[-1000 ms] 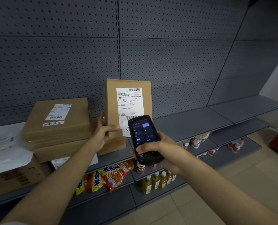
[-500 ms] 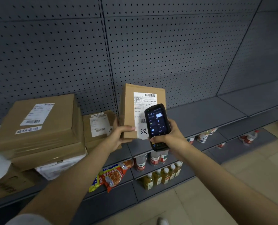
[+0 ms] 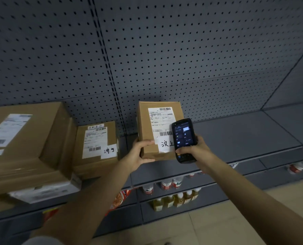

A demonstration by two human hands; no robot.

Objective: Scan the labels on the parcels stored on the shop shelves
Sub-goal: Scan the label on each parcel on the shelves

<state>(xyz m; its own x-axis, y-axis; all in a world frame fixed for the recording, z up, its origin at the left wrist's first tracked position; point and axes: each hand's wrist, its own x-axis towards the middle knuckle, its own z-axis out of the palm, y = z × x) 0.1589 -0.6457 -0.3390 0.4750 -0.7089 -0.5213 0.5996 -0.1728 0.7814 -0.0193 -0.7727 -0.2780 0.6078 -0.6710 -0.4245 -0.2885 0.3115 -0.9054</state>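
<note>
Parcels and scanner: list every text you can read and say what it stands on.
"汶上": handwritten white sticker on the upright parcel held by the left hand.
"济宁": handwritten sticker on the middle parcel.
Printed shipping labels, barcodes, scanner screen, bottle labels: too small or blurred.

My scanner (image 3: 183,139) covers the right part of the label (image 3: 162,128) on the parcel (image 3: 158,129) I hold; its small print is unreadable. The stacked boxes (image 3: 23,144) run off the left edge, and my left forearm (image 3: 87,200) hides most of the snack packets (image 3: 119,198).
</note>
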